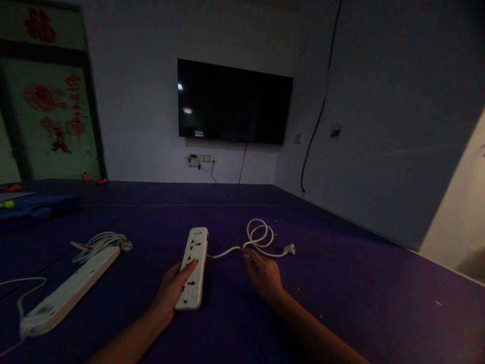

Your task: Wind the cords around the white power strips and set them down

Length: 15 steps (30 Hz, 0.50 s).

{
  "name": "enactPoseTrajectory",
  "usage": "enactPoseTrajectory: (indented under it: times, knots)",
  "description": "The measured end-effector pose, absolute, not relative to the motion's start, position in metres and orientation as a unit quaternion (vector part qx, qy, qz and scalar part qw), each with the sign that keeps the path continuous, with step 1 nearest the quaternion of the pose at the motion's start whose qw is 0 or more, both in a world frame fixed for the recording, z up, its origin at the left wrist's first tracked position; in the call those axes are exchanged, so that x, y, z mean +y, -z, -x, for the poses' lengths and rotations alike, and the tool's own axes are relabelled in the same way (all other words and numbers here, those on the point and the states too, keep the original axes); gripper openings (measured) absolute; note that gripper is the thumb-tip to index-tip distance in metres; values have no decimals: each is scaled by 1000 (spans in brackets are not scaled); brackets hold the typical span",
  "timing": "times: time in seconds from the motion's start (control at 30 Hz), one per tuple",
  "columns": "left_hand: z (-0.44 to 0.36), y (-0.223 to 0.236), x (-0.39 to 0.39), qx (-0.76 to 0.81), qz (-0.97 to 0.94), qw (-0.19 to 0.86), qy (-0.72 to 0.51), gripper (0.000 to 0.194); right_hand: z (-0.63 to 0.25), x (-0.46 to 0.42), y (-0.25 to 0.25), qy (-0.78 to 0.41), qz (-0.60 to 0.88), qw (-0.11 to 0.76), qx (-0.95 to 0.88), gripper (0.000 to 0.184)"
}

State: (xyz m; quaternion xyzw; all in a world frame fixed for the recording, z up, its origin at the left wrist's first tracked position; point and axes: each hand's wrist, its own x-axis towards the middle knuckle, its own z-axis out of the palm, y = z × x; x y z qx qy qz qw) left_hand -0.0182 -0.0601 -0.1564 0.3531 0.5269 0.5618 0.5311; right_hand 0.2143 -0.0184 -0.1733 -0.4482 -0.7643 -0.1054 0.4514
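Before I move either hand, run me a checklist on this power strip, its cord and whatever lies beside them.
1. Left hand gripping the near power strip: ok, thumb across its socket face.
2. Right hand on the white cord: ok, at the fingertips.
3. Cord free of loops: not ok, it curls beyond the right hand.
4. Plug out of any socket: ok, lying on the purple surface.
5. Second power strip apart from the left hand: ok, off to the left.
6. Cord undamaged throughout: cannot tell, too dim.

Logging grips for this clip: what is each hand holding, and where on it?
The left hand holds the power strip by its lower half. The right hand pinches its cord partway along.
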Motion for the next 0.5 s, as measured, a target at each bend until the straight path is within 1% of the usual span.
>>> enactPoseTrajectory:
  times: [0.3,0.5]
  knots:
    - [19,155,-62,531,-370,528,-550,51,-217,-16,178,123,475,465,-737,35]
    - [18,159,-61,517,-405,534,-533,52,-219,-14,179,116,540,455,-699,36]
